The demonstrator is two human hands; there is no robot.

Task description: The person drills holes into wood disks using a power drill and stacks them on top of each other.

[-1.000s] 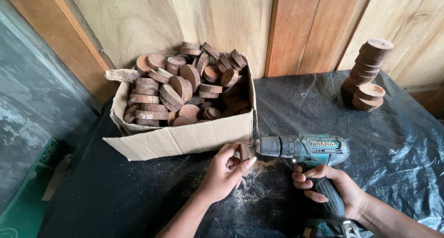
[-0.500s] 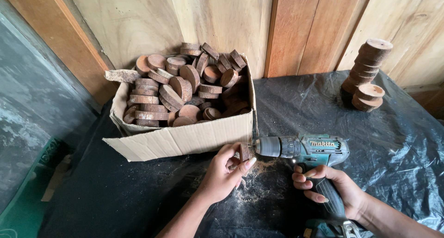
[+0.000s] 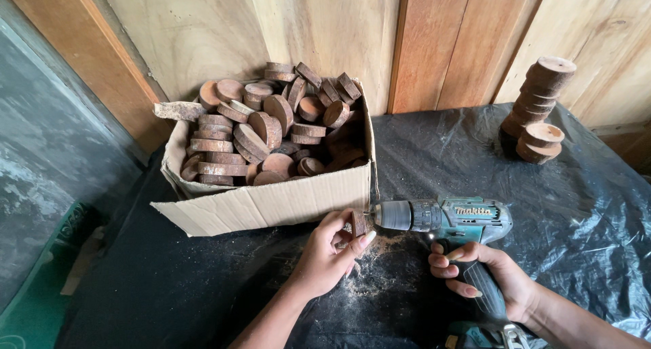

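While both hands work:
Left hand [image 3: 325, 257]: fingers pinching one wooden disc [image 3: 357, 223]
Right hand [image 3: 485, 278]: fingers gripping one drill [image 3: 441, 217]
Box [image 3: 271, 203]: one

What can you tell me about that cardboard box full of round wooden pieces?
The cardboard box is plain brown and open-topped, its front flap folded outward and a torn edge at the left. It stands on black plastic sheeting against a wooden plank wall, heaped above its rim with reddish-brown wooden discs. The left hand works just below its front right corner.
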